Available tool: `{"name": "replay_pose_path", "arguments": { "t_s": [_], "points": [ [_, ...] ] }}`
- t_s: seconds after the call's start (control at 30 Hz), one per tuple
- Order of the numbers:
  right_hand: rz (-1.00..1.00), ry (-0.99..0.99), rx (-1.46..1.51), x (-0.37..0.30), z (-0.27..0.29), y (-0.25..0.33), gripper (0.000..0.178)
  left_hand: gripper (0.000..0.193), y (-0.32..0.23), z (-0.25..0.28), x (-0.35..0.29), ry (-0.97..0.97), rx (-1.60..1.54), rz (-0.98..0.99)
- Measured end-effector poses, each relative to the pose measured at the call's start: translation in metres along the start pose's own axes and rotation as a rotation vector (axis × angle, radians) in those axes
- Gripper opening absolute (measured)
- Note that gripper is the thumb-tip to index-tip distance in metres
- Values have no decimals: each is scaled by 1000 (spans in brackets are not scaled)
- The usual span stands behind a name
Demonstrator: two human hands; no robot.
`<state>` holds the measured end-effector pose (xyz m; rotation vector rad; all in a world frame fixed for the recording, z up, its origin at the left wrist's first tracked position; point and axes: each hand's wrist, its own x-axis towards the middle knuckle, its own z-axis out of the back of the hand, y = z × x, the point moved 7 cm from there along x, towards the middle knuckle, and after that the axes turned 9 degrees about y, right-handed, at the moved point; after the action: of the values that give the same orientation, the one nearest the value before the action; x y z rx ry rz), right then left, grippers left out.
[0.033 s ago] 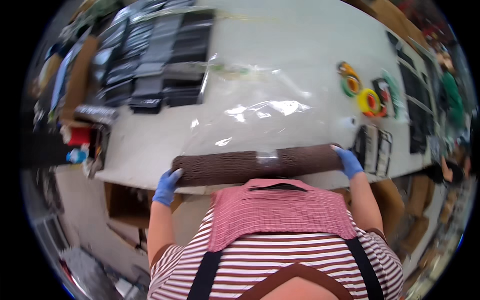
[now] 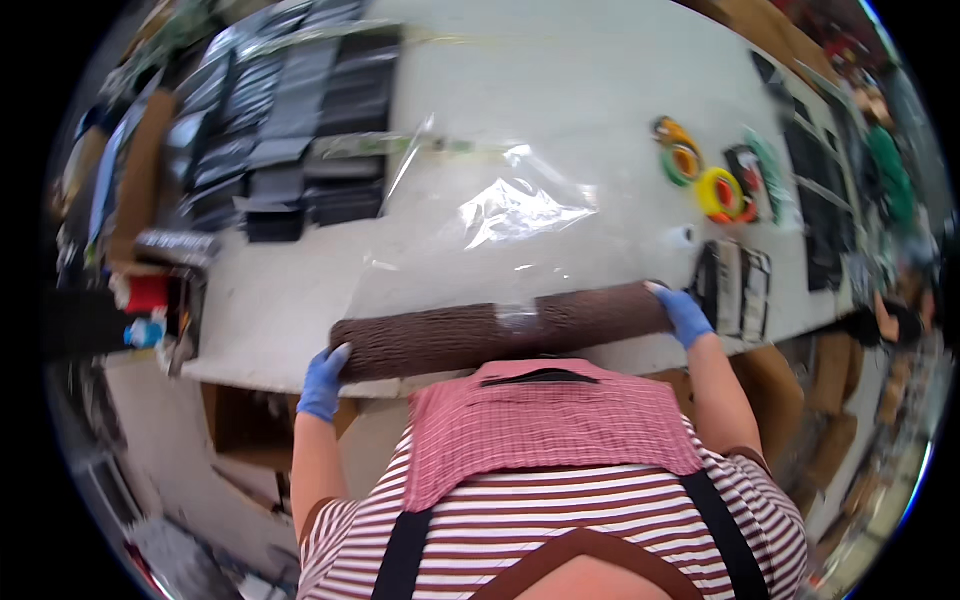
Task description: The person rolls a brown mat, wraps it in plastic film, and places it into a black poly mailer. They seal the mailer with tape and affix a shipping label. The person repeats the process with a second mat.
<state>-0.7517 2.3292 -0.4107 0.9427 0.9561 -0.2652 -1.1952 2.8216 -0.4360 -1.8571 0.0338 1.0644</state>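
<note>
A dark brown roll of ribbed, textured material (image 2: 420,342) lies crosswise at the near edge of the white table (image 2: 270,300). A band of clear tape or film crosses its middle. My left hand (image 2: 322,385), in a blue glove, grips the left end with the thumb on top. Around the right end closes my right hand (image 2: 685,318), gloved the same way; its fingers beneath are partly hidden. Shiny clear plastic film (image 2: 510,215) spreads wrinkled over the table just beyond the roll, and seems to run up to it.
Several black plastic-wrapped packages (image 2: 350,100) lie at the far left. On the right are yellow tape (image 2: 718,194), green-and-orange tape rolls (image 2: 682,165) and black-and-white framed pieces (image 2: 735,290). Further right lie dark wrapped packs (image 2: 820,200). A cardboard box (image 2: 240,425) stands under the table.
The view has shifted slightly. The film's folds beyond the roll have risen and changed shape. Both hands keep their hold at the roll's ends, and it slants a little more.
</note>
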Motion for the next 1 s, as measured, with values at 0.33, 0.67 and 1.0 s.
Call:
{"name": "replay_pose_path", "arguments": {
  "t_s": [0.33,0.67,1.0],
  "points": [
    [472,-456,-930,-39,-10,75,52,55,-32,2,32,-316,317,370],
    [973,76,-1267,-59,-166,99,69,51,-86,25,57,-203,1148,-33],
    [870,276,-1307,-10,-177,131,72,64,-58,-279,24,-137,1911,-1072]
  ]
}}
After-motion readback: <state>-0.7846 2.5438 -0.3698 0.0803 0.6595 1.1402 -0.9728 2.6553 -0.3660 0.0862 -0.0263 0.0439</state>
